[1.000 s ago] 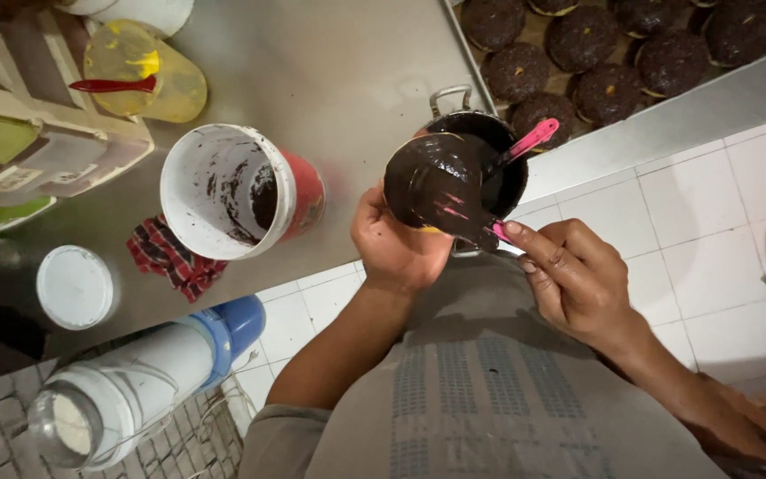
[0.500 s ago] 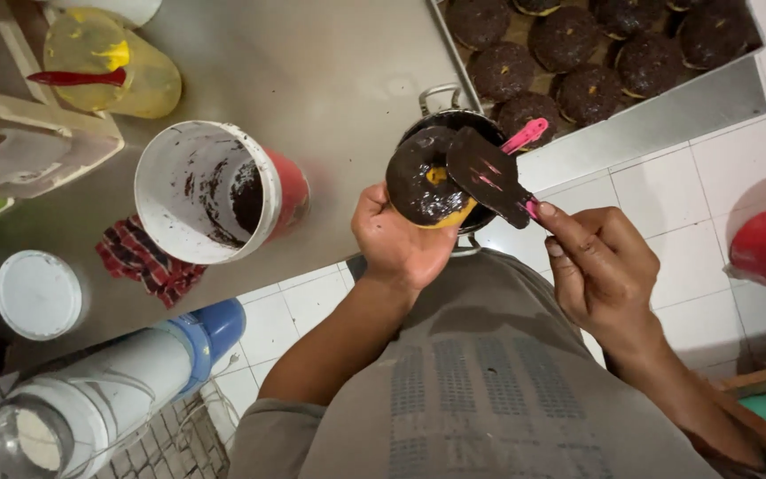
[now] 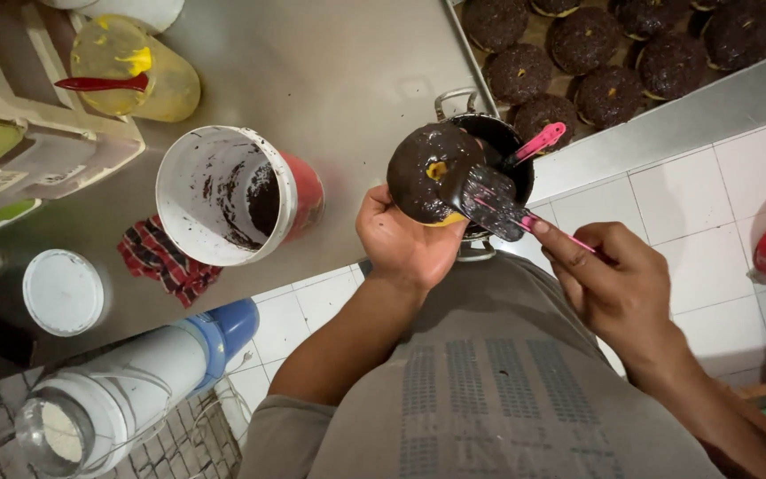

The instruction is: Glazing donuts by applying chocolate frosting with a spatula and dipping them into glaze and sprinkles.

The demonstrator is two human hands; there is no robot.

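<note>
Doughnut (coated in chocolate glaze, a yellow patch at its hole) sits clamped in the left hand above the small glaze pot. Right hand pinches a pink spatula, blade laid on it. Beyond, glazed doughnuts fill a metal tray.

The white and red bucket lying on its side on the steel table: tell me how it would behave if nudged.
The bucket would probably roll, since it rests on its round wall. It looks light: only dark smears show inside. The checked cloth against its rim might check a roll that way.
</note>
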